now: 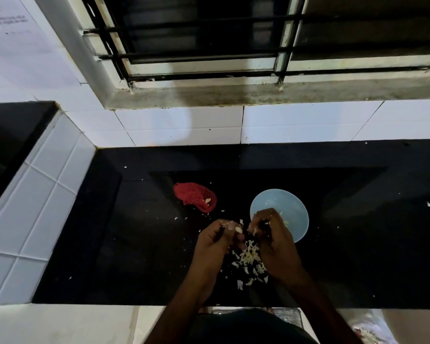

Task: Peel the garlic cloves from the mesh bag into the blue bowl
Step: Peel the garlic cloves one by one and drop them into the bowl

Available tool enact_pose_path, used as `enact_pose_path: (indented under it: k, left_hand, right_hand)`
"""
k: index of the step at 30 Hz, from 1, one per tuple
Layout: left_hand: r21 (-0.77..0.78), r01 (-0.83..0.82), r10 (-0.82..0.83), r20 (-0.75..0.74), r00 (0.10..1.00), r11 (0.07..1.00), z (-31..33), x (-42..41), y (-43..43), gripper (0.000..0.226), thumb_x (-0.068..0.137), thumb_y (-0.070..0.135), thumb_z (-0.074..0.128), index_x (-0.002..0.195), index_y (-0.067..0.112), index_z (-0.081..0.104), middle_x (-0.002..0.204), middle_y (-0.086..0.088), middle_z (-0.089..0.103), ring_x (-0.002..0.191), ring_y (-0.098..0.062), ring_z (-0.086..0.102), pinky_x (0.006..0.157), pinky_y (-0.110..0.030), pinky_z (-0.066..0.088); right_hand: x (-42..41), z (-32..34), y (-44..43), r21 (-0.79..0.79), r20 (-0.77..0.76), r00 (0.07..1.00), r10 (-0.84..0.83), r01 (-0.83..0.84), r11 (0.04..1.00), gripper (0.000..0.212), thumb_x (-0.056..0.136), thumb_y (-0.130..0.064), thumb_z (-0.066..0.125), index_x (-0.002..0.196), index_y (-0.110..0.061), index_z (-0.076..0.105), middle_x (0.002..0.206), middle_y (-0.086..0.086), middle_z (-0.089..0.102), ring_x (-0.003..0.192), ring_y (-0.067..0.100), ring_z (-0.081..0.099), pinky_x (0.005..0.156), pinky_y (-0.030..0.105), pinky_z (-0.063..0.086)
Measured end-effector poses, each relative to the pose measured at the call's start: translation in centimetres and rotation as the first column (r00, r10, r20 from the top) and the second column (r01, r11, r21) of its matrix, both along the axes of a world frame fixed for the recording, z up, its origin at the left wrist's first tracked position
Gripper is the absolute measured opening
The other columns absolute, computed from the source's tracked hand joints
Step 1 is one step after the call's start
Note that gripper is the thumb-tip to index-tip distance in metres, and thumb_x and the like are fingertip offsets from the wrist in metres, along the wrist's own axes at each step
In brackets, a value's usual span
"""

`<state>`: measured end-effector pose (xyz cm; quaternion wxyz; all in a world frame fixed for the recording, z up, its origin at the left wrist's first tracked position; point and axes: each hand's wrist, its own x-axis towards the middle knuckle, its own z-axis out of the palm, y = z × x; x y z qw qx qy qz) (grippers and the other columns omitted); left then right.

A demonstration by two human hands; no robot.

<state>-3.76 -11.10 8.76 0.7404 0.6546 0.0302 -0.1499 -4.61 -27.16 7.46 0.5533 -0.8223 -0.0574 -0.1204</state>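
**A:** What is held, and where?

**B:** A small pale garlic clove (238, 229) is pinched at the fingertips of the left hand (215, 240), above the middle of the black stone counter (134, 232). The right hand (271, 234) is curled close against the clove. Whether a skin is actually gripped by it cannot be told.

**A:** How is this step best done?

**B:** The skin would best be lifted at the clove's tip and drawn off in strips, with the clove turned between pulls. The clove should be carried over the pale blue round bowl (296, 214) only once bare, so that no skin is dropped in.

**A:** What else is around?

**B:** The red mesh bag (191, 194) lies flattened toward the counter's back edge, left of the bowl. A pale piece (208, 200), probably garlic, is seen in it. A heap of papery white skins (250, 259) is spread under the hands, toward the front edge. The bowl's near-left rim is covered by the right hand, which would need to be shifted for the drop.
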Motion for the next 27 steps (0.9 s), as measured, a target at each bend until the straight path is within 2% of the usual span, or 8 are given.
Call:
enact_pose_path:
  k: [3, 6, 8, 13, 17, 22, 24, 27]
  left_hand:
    - [-0.008, 0.009, -0.01, -0.032, 0.999, 1.0, -0.3, 0.0, 0.2, 0.015, 0.101, 0.018, 0.06, 0.105, 0.009, 0.071, 0.092, -0.007, 0.075, 0.081, -0.017, 0.071, 0.073, -0.021, 0.053]
    - [0.004, -0.005, 0.005, -0.044, 0.999, 1.0, -1.4, 0.1, 0.4, 0.01, 0.095, 0.009, 0.066, 0.104, 0.007, 0.07, 0.09, -0.007, 0.076, 0.078, -0.018, 0.071, 0.074, -0.025, 0.055]
    - [0.068, -0.016, 0.019, -0.049, 0.999, 0.998, -2.5, 0.3, 0.9, 0.011, 0.093, 0.006, 0.069, 0.103, 0.01, 0.071, 0.09, -0.007, 0.076, 0.077, -0.021, 0.072, 0.076, -0.029, 0.058]
    - [0.205, -0.062, 0.088, -0.12, 0.989, 0.977, -5.2, 0.5, 1.9, 0.013, 0.088, 0.007, 0.077, 0.098, 0.013, 0.072, 0.087, -0.005, 0.077, 0.073, -0.021, 0.074, 0.073, -0.031, 0.059]
    - [0.227, -0.057, 0.092, -0.146, 0.985, 0.972, -6.5, 0.6, 1.9, 0.014, 0.085, 0.005, 0.079, 0.096, 0.012, 0.073, 0.086, -0.006, 0.078, 0.075, -0.022, 0.074, 0.081, -0.041, 0.062]
    - [0.206, -0.058, 0.094, -0.167, 0.982, 0.977, -6.9, 1.0, 1.7, 0.016, 0.084, 0.002, 0.079, 0.096, 0.011, 0.073, 0.085, -0.008, 0.077, 0.072, -0.021, 0.073, 0.073, -0.031, 0.061]
    - [0.205, -0.048, 0.083, -0.165, 0.983, 0.978, -7.0, 1.3, 1.6, 0.016, 0.085, 0.002, 0.079, 0.096, 0.011, 0.073, 0.084, -0.006, 0.077, 0.071, -0.019, 0.072, 0.067, -0.025, 0.057]
    - [0.222, -0.036, 0.073, -0.16, 0.984, 0.974, -7.1, 1.6, 1.5, 0.016, 0.085, 0.003, 0.079, 0.096, 0.012, 0.072, 0.085, -0.006, 0.077, 0.07, -0.018, 0.073, 0.062, -0.018, 0.053]
  right_hand:
    - [-0.1, -0.6, -0.2, 0.036, -0.061, 0.998, -0.014, 0.016, 0.999, 0.022, 0.1, -0.012, 0.059, 0.104, -0.034, 0.054, 0.107, -0.001, 0.06, 0.1, 0.017, 0.064, 0.084, 0.022, 0.051]
    - [-0.3, -1.7, -0.8, -0.021, -0.078, 0.997, -0.01, 0.009, 1.0, 0.026, 0.097, -0.001, 0.062, 0.102, -0.026, 0.06, 0.108, -0.004, 0.061, 0.104, 0.016, 0.064, 0.086, 0.029, 0.054]
    - [-0.5, -2.4, -0.9, -0.067, -0.093, 0.996, -0.02, 0.014, 0.998, 0.025, 0.094, 0.003, 0.064, 0.1, -0.022, 0.066, 0.107, -0.007, 0.065, 0.104, 0.011, 0.065, 0.088, 0.026, 0.052]
    - [-1.3, -4.5, -1.0, -0.154, -0.217, 0.975, -0.043, 0.009, 0.988, 0.014, 0.094, -0.018, 0.07, 0.102, -0.029, 0.073, 0.101, -0.02, 0.073, 0.096, -0.008, 0.066, 0.081, 0.016, 0.051]
    - [-1.4, -5.4, -1.1, -0.263, -0.249, 0.966, -0.063, -0.005, 0.965, 0.015, 0.089, -0.028, 0.076, 0.096, -0.033, 0.064, 0.09, -0.015, 0.069, 0.084, -0.003, 0.065, 0.072, 0.014, 0.049]
    - [-1.2, -5.7, -1.4, -0.333, -0.212, 0.976, -0.046, -0.027, 0.942, 0.013, 0.088, -0.024, 0.075, 0.091, -0.032, 0.066, 0.087, -0.013, 0.063, 0.081, -0.003, 0.059, 0.071, 0.011, 0.043]
    - [-1.1, -5.7, -1.4, -0.347, -0.251, 0.967, -0.038, -0.054, 0.936, 0.003, 0.093, -0.033, 0.065, 0.093, -0.031, 0.067, 0.083, -0.009, 0.068, 0.079, 0.001, 0.063, 0.071, 0.022, 0.05]
    - [-1.2, -5.6, -1.2, -0.39, -0.299, 0.953, -0.045, -0.079, 0.918, 0.025, 0.097, -0.039, 0.049, 0.102, -0.027, 0.071, 0.087, -0.006, 0.072, 0.08, 0.011, 0.067, 0.071, 0.034, 0.053]
